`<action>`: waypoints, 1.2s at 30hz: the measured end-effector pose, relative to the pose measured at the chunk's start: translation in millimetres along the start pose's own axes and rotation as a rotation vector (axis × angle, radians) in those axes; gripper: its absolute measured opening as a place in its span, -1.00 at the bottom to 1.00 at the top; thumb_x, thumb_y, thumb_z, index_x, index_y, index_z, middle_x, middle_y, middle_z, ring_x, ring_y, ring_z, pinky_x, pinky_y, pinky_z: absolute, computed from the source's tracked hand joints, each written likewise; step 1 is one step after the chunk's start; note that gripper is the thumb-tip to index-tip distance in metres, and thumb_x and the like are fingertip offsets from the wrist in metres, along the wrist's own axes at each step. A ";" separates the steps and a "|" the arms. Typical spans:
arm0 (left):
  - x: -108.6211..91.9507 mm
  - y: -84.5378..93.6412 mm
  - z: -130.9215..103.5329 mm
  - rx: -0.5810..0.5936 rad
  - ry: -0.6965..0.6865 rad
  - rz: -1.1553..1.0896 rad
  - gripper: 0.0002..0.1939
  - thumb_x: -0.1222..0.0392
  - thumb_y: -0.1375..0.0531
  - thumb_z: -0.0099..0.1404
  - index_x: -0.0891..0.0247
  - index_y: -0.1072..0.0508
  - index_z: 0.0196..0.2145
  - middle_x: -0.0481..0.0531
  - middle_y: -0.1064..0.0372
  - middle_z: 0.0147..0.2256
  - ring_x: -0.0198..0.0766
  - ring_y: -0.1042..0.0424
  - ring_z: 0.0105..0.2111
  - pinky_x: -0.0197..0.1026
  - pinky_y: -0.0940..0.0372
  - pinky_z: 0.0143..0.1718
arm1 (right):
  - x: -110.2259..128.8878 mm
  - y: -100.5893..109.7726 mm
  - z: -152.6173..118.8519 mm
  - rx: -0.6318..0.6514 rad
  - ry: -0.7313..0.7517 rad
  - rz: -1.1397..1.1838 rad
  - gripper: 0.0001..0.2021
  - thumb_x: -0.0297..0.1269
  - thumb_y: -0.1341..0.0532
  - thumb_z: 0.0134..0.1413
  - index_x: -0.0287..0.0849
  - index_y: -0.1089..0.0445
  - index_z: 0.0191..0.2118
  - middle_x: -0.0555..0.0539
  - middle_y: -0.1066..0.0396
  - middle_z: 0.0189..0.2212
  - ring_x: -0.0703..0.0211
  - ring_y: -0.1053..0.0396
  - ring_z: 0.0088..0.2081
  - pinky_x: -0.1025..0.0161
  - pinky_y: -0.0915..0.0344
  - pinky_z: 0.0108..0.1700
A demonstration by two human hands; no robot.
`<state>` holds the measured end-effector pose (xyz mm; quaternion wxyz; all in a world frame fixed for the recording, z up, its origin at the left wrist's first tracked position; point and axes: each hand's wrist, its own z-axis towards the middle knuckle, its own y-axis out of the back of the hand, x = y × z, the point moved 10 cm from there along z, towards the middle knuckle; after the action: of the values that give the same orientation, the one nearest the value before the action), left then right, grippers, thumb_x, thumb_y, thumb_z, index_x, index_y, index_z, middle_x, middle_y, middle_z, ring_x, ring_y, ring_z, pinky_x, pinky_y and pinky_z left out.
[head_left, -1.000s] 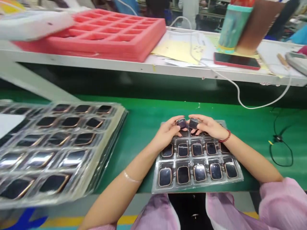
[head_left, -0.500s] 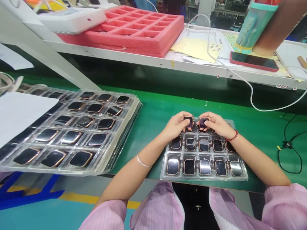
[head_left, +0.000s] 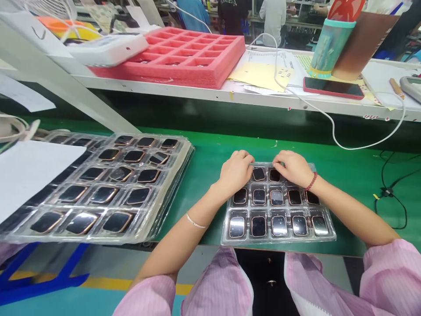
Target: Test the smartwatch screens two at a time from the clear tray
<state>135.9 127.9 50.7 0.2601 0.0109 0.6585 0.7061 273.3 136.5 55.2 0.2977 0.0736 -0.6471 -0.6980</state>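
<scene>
A clear plastic tray [head_left: 279,239] of dark, gold-rimmed watch-face-like pieces lies on the green table. My left hand [head_left: 236,172] is closed at the tray's back left corner, its fingers curled down and their tips hidden. Along the back edge, right of centre, my right hand [head_left: 294,167] has thumb and fingers drawn together; what they pinch cannot be made out. Between the hands, one dark piece [head_left: 258,174] sits slightly turned in its pocket, and a second piece [head_left: 274,175] rests beside it. My right hand covers pockets at the back right.
At left stands a stack of similar filled trays [head_left: 134,175], partly under a white sheet [head_left: 39,171]. The raised shelf [head_left: 204,90] holds a red foam tray [head_left: 217,66], papers, a phone [head_left: 332,87] and cups. A white cable hangs from it; black cables [head_left: 388,192] lie at right.
The two dark pieces that were in my fingers now lie in back-row pockets. Both hands have let go of them and shifted to the tray's back edge. The camera view has moved slightly.
</scene>
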 end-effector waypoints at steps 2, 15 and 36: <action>-20.4 -8.7 9.7 0.063 -0.101 -0.065 -0.73 0.27 -0.07 0.37 0.23 -0.53 -0.09 0.20 -0.42 0.06 0.07 -0.34 0.08 0.08 -0.36 0.02 | -18.7 5.1 -10.9 0.079 -0.034 -0.111 -0.79 -0.38 -0.19 0.28 -0.19 -0.55 -0.36 -0.17 -0.50 -0.33 -0.06 -0.41 -0.20 0.08 -0.28 -0.15; -53.1 -37.9 20.2 0.099 -0.008 -0.766 -0.93 0.28 -0.17 0.24 0.20 -0.38 -0.28 0.03 -0.49 -0.32 -0.13 -0.50 -0.29 -0.09 -0.37 -0.20 | -54.6 -5.9 -44.9 0.002 -0.136 0.966 -0.76 -0.22 -0.30 0.13 -0.11 -0.18 -0.29 -0.10 -0.57 -0.28 0.12 -0.56 -0.32 0.20 -0.48 -0.30; -38.9 -72.4 9.5 0.389 0.143 -1.551 -0.23 -0.02 -0.45 0.12 0.22 -0.39 0.23 0.13 -0.52 -0.16 -0.35 -0.45 -0.44 -0.33 -0.15 -0.49 | -65.1 -28.9 -58.9 0.073 -0.308 1.546 -0.56 -0.13 -0.47 0.07 -0.09 -0.51 0.06 -0.12 -0.53 -0.13 0.35 -0.35 -0.49 0.37 -0.40 -0.46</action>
<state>198.5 121.6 -3.1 0.6272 -0.4502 0.6047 0.1956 345.6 118.7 0.5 0.6030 -0.4849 -0.5712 -0.2739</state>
